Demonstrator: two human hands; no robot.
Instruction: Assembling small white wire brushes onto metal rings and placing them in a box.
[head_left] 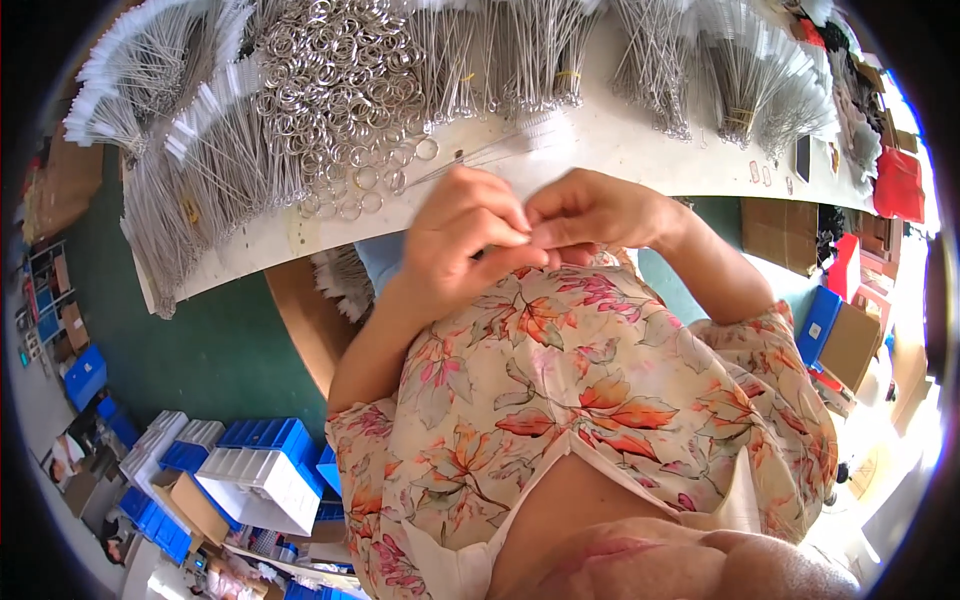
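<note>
My left hand [455, 240] and my right hand [600, 212] meet in front of my chest, near the table's front edge. Both are closed, fingertips pinched together. Whatever lies between them is hidden or too small to make out. Just beyond them, a few thin wire-handled brushes [545, 133] with white bristles lie on the white table [640, 150], partly blurred. A heap of shiny metal rings [340, 80] spreads over the table to the left of these, with several loose rings [367, 178] at its near edge.
Bundles of wire-handled brushes [215, 150] cover the table's left end; more bundles [755, 85] stand along its back and right. A cardboard box [780, 232] is under the right end. Blue and white plastic crates [262, 480] are stacked on the left.
</note>
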